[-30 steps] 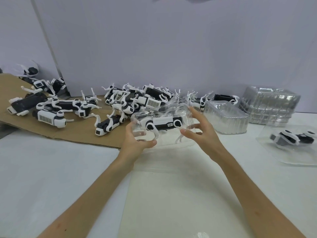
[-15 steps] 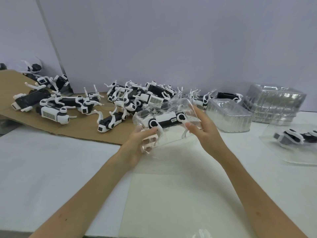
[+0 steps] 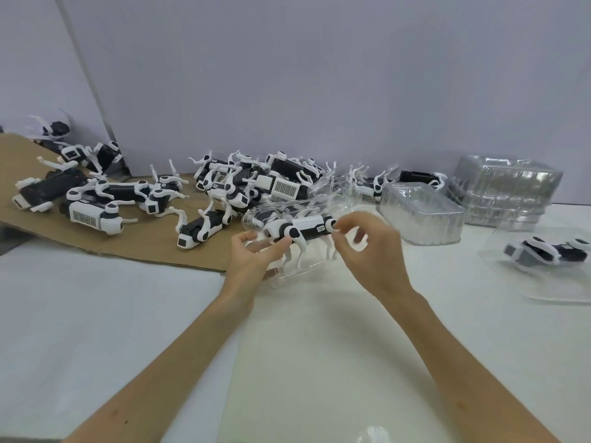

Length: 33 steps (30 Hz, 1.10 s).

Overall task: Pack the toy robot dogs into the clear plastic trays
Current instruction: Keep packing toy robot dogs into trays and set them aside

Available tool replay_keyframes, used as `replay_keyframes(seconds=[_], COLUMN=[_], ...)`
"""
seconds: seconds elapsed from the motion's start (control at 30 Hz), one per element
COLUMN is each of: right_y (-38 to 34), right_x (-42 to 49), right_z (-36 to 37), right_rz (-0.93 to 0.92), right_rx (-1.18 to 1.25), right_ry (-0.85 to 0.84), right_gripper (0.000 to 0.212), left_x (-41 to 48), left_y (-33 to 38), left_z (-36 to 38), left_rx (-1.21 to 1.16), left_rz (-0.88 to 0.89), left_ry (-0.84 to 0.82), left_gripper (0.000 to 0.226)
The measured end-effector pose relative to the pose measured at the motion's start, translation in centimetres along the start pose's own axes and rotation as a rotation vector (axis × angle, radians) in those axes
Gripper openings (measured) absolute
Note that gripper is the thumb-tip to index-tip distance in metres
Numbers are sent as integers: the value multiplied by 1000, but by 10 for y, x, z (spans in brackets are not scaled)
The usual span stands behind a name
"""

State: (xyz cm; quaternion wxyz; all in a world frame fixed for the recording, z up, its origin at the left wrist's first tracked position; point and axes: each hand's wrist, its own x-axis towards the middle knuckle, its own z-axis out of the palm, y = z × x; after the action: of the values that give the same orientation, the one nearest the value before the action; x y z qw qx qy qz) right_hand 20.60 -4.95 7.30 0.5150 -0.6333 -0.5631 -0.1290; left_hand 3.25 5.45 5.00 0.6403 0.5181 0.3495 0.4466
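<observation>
One toy robot dog (image 3: 305,228) sits inside a clear plastic tray (image 3: 259,215). Both are held up a little above the white table (image 3: 96,314), in the middle of the view. The dog is white and black. Its body lies sideways and its white legs point down.

The left hand (image 3: 252,260) grips the left end of the tray. Its thumb lies across the front, near the dog's front leg, and its fingers curl round behind. The right hand (image 3: 374,254) pinches the back end of the dog between thumb and first finger. Its other fingers are bent and hold nothing.

Behind the hands lies a big pile of loose robot dogs (image 3: 256,183). Many lie on their backs or sides with their legs up. Some of them rest on a brown cardboard sheet (image 3: 128,247) that runs off to the left.

To the right, just past the right hand, a short stack of empty trays (image 3: 422,215) stands on the table. A taller stack of trays (image 3: 505,190) stands behind it by the grey wall (image 3: 319,75). At the far right a packed dog (image 3: 543,254) lies in its own clear tray on the table, well apart from the hands. A pale cream mat (image 3: 319,362) lies on the table under the arms.
</observation>
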Motion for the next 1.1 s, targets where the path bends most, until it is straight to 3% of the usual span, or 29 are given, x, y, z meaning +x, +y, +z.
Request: replay_keyframes(seconds=[0.13,0.3,0.4,0.7,0.9,1.1], right_y=[-1,-4,-4,0,-6,-9], right_x=[-7,-8,-13,-21,-20,-24], right_z=[6,10,14,20,20,23], right_rz=[38,56,82,4,-25,-46], right_rx=[15,-205,-280,-375,-458,-530], right_ry=[-528,-721,-843,-815,-799,-779], right_gripper=[43,58,62,50,45,64], left_x=[2,5,0,-5,-2,-3], left_y=[-2,-1,-2,-3,-1,-1], left_z=[0,-3,-1,3,2,0], left_rx=[41,78,202,399,286,329], left_rz=[18,55,123,180,94,89], left_ry=[79,106,59,30,77,-60], left_gripper=[84,87,74,80,86,80])
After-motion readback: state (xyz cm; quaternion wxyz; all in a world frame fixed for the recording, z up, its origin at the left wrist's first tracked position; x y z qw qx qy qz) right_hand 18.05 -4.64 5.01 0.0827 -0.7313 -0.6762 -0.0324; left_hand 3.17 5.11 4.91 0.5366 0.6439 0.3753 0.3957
